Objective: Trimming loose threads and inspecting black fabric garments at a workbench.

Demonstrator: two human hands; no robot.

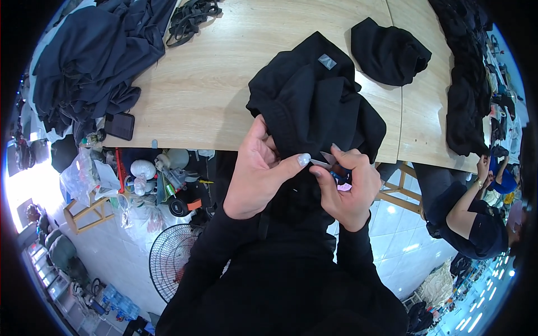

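Note:
A black garment (314,101) lies bunched over the table's near edge, with a small grey patch (327,61) on its upper part. My left hand (260,171) is closed on the garment's near-left edge, its thumb stretched toward the right hand. In the fingers of my right hand (353,187) are thread snips (321,164), their metal blades pointing left and a blue part showing below the fingers. The blade tips are close to the left thumb and the black cloth. Whether they touch a thread cannot be made out.
On the wooden table (202,84) lie a dark clothing pile (101,56), black straps (193,19), a phone (120,126) and another folded black piece (389,51). More black cloth (468,95) lines the right side, near a seated person (476,224). Below left stands a fan (174,257).

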